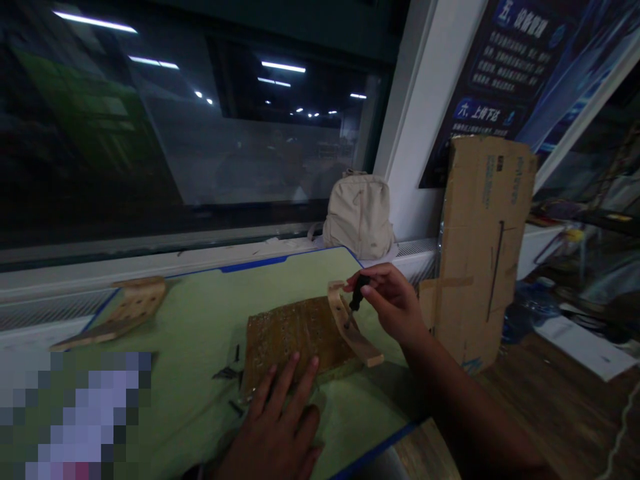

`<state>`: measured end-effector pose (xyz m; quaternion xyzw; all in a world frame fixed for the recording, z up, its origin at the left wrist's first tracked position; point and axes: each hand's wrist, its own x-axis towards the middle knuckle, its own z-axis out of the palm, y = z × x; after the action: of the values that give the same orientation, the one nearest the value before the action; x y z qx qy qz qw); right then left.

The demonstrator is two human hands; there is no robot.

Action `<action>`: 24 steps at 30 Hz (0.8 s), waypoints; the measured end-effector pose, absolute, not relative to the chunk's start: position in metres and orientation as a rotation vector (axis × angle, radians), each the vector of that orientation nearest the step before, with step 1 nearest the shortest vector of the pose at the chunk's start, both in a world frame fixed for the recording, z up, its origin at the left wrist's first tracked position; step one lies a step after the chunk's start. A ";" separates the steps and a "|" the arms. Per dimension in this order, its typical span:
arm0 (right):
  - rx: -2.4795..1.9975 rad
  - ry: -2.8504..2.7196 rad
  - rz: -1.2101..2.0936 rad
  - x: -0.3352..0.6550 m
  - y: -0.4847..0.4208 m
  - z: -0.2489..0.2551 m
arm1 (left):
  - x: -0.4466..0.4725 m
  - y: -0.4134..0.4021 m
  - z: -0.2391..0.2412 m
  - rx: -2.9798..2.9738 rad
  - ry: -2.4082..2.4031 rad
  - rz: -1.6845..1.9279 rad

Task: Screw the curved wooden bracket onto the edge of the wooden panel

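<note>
A brown wooden board (295,337) full of small holes lies on the green mat (200,333). My left hand (280,427) rests flat with its fingers spread on the board's near edge. A curved pale wooden piece (356,337) stands along the board's right side. My right hand (393,300) is closed round a small black-handled screwdriver (356,297), whose tip points down at the curved piece.
Another pale wooden part (125,307) with holes lies at the mat's far left. Small dark screws (227,373) are scattered left of the board. A beige backpack (360,217) sits on the window sill. A cardboard box (480,247) stands at the table's right edge.
</note>
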<state>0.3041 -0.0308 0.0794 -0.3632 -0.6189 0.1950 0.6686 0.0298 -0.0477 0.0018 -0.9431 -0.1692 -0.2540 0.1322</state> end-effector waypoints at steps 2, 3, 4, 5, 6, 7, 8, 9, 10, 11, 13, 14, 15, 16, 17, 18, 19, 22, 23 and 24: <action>-0.894 -1.343 0.316 0.307 -0.030 0.078 | 0.029 -0.049 0.002 -2.746 -0.498 -0.711; -0.930 -1.339 0.227 0.309 -0.030 0.078 | 0.028 -0.051 0.003 -2.752 -0.501 -0.698; -0.953 -1.362 0.132 0.309 -0.031 0.078 | 0.028 -0.051 0.004 -2.757 -0.506 -0.684; -0.957 -1.415 0.043 0.310 -0.032 0.079 | 0.027 -0.052 0.005 -2.762 -0.514 -0.661; -0.941 -1.490 -0.028 0.310 -0.034 0.080 | 0.027 -0.053 0.006 -2.765 -0.520 -0.642; -0.908 -1.572 -0.071 0.310 -0.035 0.081 | 0.027 -0.054 0.007 -2.766 -0.524 -0.628; -0.870 -1.652 -0.078 0.309 -0.036 0.082 | 0.027 -0.054 0.009 -2.766 -0.527 -0.620; -0.840 -1.715 -0.049 0.308 -0.037 0.083 | 0.027 -0.054 0.009 -2.765 -0.527 -0.616; -0.818 -1.758 0.006 0.307 -0.038 0.083 | 0.027 -0.054 0.010 -2.765 -0.524 -0.622; -0.806 -1.777 0.083 0.307 -0.039 0.083 | 0.028 -0.054 0.010 -2.764 -0.521 -0.636; -0.798 -1.771 0.254 0.307 -0.039 0.082 | 0.029 -0.053 0.010 -2.760 -0.519 -0.661; -0.803 -1.758 0.322 0.307 -0.039 0.081 | 0.029 -0.053 0.009 -2.757 -0.520 -0.673; -0.814 -1.744 0.364 0.308 -0.039 0.079 | 0.029 -0.052 0.008 -2.757 -0.523 -0.678; -0.834 -1.730 0.377 0.309 -0.038 0.078 | 0.030 -0.052 0.008 -2.760 -0.529 -0.679; -0.868 -1.712 0.361 0.311 -0.037 0.076 | 0.030 -0.052 0.007 -2.764 -0.529 -0.681; -0.911 -1.689 0.321 0.312 -0.036 0.074 | 0.030 -0.052 0.007 -2.769 -0.526 -0.688; -0.954 -1.663 0.271 0.313 -0.036 0.073 | 0.031 -0.052 0.007 -2.776 -0.526 -0.694; -1.029 -1.594 0.111 0.316 -0.036 0.073 | 0.031 -0.053 0.008 -2.803 -0.528 -0.708; -1.020 -1.587 0.062 0.317 -0.037 0.075 | 0.031 -0.054 0.009 -2.813 -0.532 -0.707; -0.990 -1.587 0.021 0.316 -0.038 0.077 | 0.031 -0.055 0.010 -2.823 -0.535 -0.706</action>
<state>0.3161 -0.0384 0.0772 -0.4258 -0.6827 0.0092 0.5937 0.0305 -0.0547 0.0099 -0.9502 -0.1801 -0.2375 0.0914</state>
